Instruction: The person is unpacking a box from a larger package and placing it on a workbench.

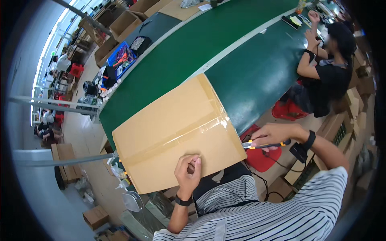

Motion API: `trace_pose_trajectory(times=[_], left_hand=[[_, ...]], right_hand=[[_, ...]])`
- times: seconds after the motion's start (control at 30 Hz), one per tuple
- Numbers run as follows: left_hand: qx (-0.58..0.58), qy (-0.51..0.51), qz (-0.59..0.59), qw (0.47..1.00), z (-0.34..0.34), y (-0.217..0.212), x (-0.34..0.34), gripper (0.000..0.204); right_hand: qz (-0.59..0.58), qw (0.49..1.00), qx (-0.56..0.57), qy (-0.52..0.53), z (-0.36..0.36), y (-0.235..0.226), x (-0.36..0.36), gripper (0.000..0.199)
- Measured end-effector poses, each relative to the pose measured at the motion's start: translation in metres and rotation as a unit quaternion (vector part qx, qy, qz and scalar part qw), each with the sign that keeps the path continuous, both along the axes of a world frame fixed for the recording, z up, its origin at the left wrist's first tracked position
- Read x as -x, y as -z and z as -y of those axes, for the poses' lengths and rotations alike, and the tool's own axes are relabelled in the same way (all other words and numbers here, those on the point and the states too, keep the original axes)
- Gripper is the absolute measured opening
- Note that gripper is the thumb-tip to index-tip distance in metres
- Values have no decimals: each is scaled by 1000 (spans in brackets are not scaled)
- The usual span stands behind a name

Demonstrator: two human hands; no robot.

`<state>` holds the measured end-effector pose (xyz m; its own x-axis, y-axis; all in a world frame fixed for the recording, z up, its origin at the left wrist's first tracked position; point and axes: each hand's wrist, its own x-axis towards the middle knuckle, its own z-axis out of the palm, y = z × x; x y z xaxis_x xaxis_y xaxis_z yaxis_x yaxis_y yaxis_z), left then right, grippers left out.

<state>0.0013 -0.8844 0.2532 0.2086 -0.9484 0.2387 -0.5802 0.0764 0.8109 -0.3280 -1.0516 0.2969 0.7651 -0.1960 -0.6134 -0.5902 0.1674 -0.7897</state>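
Note:
A large taped cardboard box (161, 132) lies at a slant in front of me, its near edge close to my lap. Over its near part is my left hand (188, 170), fingers curled in with thumb and fingertips together; whatever they pinch, if anything, is too small to make out. At the box's right side, my right hand (270, 134) is closed round pliers (277, 144) with black and yellow handles. Their metal jaws point left and come up to the box's right edge. Clear tape with whitish scuffs crosses the box top toward that edge.
A green work table (257, 76) stretches behind the box. A co-worker (333, 72) sits at its far right. Blue bin (122, 60) with small parts stands at the far left. Near my right arm are a red stool (263, 158), dark cables (265, 184) and stacked cartons (333, 128).

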Motion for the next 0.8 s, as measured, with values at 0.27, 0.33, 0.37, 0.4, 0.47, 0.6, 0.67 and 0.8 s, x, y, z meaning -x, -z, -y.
trace_pose_trajectory(times=[0.27, 0.33, 0.37, 0.4, 0.47, 0.6, 0.67, 0.8], left_hand=[[-15, 17, -23, 999, 2, -8, 1, 10], [-23, 18, -27, 999, -2, -15, 1, 9], [-33, 32, -25, 999, -8, -18, 2, 10], [-44, 46, -22, 998, -13, -21, 4, 13], [-182, 64, -161, 968, -17, -37, 21, 24], [-266, 193, -264, 907, -12, -39, 67, 58], [-276, 146, -304, 900, 3, -57, 63, 57], [-331, 86, -269, 900, 24, -67, 16, 41]], right_hand=[[-58, 994, 81, 48, -48, -23, 12, 34], [-71, 992, 83, 58, -52, -22, 24, 34], [-102, 986, 73, 114, -56, -21, 34, 34], [-132, 975, 62, 170, -61, -21, 38, 35], [-84, 946, 48, 309, -91, -14, 7, 38], [-2, 866, 359, 349, -164, 16, -110, 63], [29, 846, 367, 385, -170, -3, -139, 66], [150, 845, 365, 362, -138, 3, -116, 73]])
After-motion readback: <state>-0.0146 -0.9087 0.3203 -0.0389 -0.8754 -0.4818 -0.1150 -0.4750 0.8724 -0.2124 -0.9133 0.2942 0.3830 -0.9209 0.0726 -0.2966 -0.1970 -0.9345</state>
